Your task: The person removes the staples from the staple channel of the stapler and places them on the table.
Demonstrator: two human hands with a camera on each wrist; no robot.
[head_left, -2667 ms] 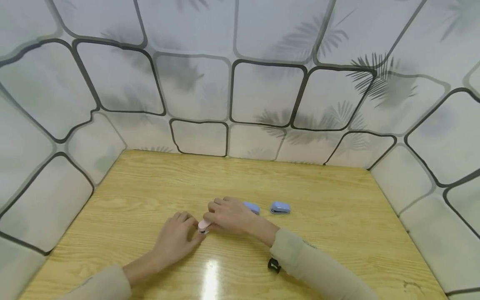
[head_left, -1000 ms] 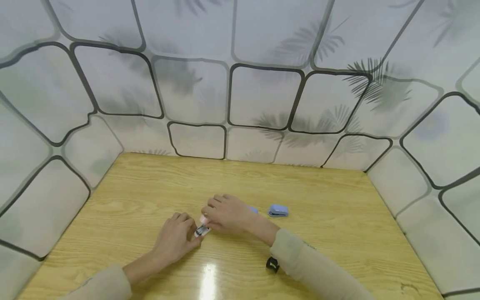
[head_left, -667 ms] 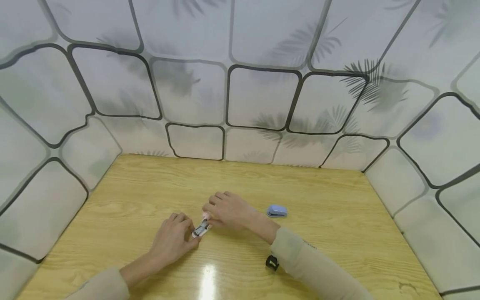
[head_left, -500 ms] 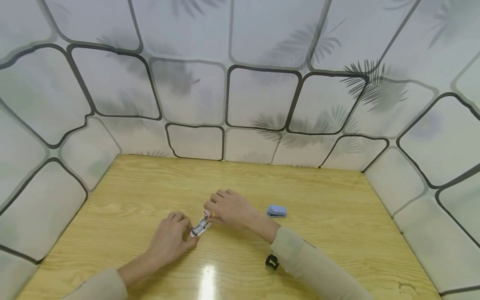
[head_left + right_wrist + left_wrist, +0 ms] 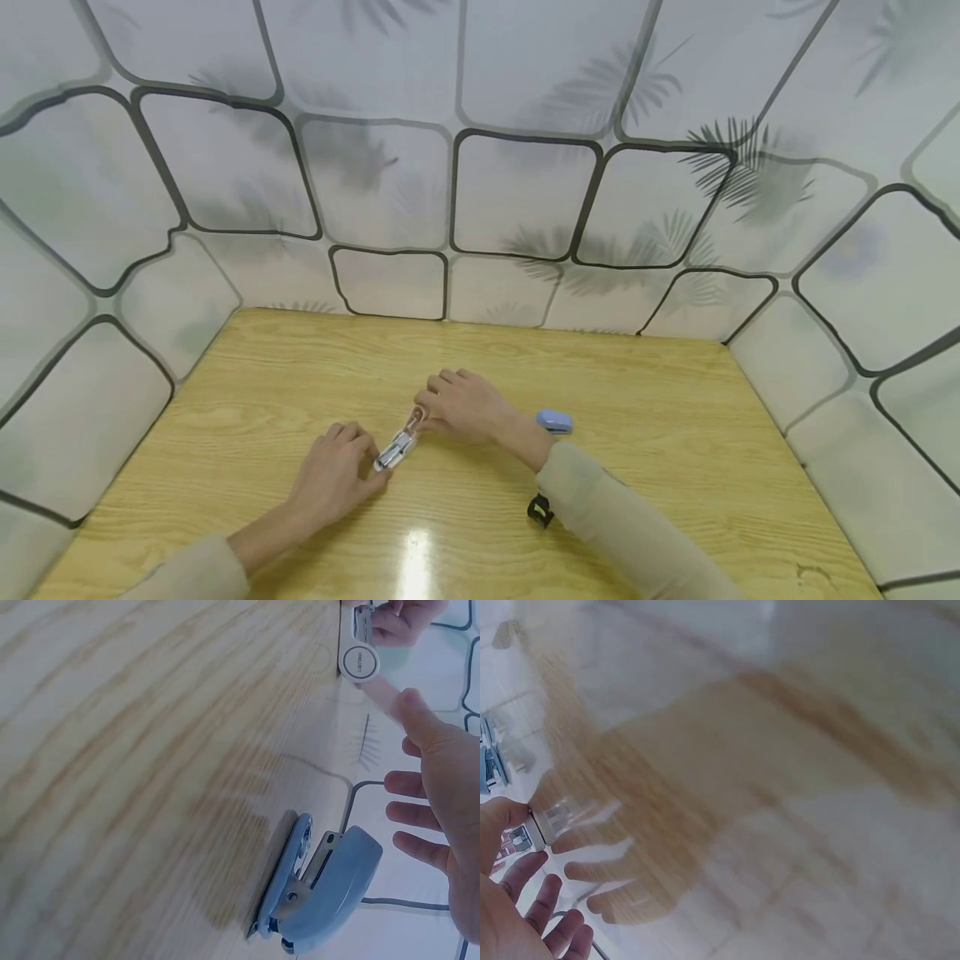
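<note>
Wooden tabletop point(image 5: 660, 442): left grip point(image 5: 330, 472) and right grip point(image 5: 467, 405) pinch an unfolded stapler point(image 5: 397, 448).

Patterned walls point(image 5: 390, 183) on three sides of a tabletop point(image 5: 315, 367) suggest a booth.

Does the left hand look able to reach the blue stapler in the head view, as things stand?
Probably not directly: the left hand holds the open stapler, and the right hand lies between it and the blue stapler.
</note>
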